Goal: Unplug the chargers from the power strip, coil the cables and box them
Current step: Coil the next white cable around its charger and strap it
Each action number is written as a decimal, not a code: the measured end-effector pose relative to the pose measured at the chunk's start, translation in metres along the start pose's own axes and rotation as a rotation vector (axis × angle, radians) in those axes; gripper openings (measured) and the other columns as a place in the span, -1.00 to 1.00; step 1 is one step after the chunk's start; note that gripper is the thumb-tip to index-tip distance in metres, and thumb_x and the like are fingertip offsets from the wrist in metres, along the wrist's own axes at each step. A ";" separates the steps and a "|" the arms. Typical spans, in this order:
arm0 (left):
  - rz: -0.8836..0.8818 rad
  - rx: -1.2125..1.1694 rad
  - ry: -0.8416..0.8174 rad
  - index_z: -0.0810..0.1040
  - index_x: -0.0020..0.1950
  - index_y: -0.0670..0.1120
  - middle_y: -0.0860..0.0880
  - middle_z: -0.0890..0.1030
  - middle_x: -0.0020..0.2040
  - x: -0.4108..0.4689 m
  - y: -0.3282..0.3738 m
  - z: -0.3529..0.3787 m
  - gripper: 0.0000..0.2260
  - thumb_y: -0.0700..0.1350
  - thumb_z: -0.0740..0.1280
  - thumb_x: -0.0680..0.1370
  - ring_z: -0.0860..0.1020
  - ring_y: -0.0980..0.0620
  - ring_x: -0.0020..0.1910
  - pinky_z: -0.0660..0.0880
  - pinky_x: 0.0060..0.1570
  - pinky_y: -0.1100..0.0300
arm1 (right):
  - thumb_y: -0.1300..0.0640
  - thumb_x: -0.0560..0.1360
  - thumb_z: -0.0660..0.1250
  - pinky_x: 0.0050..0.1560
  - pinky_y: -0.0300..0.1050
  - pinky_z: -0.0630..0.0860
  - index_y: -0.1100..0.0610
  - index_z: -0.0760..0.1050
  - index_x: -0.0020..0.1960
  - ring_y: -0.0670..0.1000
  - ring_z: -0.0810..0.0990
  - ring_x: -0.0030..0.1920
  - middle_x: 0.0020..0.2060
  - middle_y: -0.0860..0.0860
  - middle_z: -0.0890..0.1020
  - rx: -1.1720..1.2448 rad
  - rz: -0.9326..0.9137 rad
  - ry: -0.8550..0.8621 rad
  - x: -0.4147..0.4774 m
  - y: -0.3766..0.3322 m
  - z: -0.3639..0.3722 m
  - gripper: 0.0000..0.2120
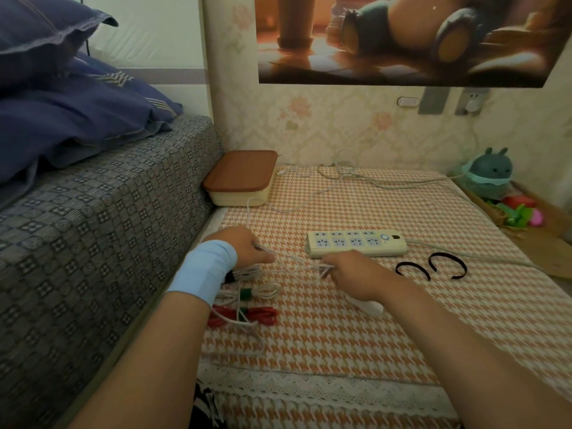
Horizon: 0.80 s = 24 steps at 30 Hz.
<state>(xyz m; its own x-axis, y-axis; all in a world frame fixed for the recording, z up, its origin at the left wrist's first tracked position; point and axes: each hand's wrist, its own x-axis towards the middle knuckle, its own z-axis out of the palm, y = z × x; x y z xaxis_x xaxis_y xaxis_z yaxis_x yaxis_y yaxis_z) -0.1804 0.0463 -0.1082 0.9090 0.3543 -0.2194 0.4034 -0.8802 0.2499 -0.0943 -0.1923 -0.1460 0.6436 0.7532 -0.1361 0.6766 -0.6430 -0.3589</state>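
Note:
A white charger cable stretches between my two hands over the checked tablecloth. My left hand pinches one end and my right hand grips folded loops of it. The cable's far part trails up past the cream box with a brown lid. The cream power strip lies just beyond my right hand, its sockets showing no plugs. Under my left wrist lie a white coil with a green tie, a red coil with a green tie and another white coil.
Two black strap ties curl on the cloth right of the strip. The strip's own grey cord runs off right. A bed borders the table's left side. Toys sit at the far right corner.

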 end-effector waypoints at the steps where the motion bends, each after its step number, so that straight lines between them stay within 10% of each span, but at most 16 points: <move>1: 0.023 -0.052 0.009 0.64 -0.20 -0.03 -0.03 0.61 -0.22 -0.001 0.003 -0.003 -0.55 0.37 0.37 0.38 0.56 -0.02 -0.22 0.50 -0.19 0.15 | 0.24 0.68 0.10 -0.18 -0.02 0.44 -0.01 0.52 -0.10 0.07 0.51 -0.20 -0.17 0.03 0.59 0.116 -0.002 0.024 -0.004 0.000 -0.007 -0.69; 9: 0.277 -0.450 -0.073 0.58 0.21 0.06 0.06 0.71 -0.05 -0.023 0.042 -0.011 -0.51 0.30 0.42 0.39 0.60 0.10 0.09 0.41 0.28 0.02 | 0.24 0.66 0.17 -0.34 -0.11 0.42 0.34 0.44 -0.24 0.05 0.38 -0.52 -0.55 0.12 0.42 0.687 -0.050 0.279 -0.025 0.005 -0.037 -0.67; 15: 0.437 -0.602 -0.277 0.58 0.24 -0.11 -0.07 0.59 -0.31 -0.038 0.072 -0.016 -0.32 0.38 0.31 0.36 0.30 0.07 -0.50 0.28 -0.47 0.28 | 0.16 0.50 0.09 -0.34 -0.05 0.26 0.17 0.27 -0.37 0.06 0.29 -0.55 -0.52 0.08 0.19 0.984 0.034 0.354 -0.030 0.004 -0.053 -0.73; 24: 0.224 -0.305 -0.112 0.71 0.01 -0.08 -0.05 0.66 -0.11 -0.018 0.085 -0.002 -0.73 0.09 0.44 0.48 0.55 0.02 -0.18 0.49 -0.13 0.21 | 0.23 0.51 0.10 -0.34 -0.04 0.32 0.11 0.23 -0.36 0.08 0.33 -0.57 -0.49 0.02 0.20 1.080 0.258 0.401 -0.036 0.026 -0.058 -0.73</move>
<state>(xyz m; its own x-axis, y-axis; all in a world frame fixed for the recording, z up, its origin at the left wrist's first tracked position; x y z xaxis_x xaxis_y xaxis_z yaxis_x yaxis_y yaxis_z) -0.1624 -0.0340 -0.0809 0.9679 0.1125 -0.2246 0.2239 -0.7917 0.5683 -0.0793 -0.2441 -0.0964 0.9136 0.3969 -0.0881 -0.0195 -0.1736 -0.9846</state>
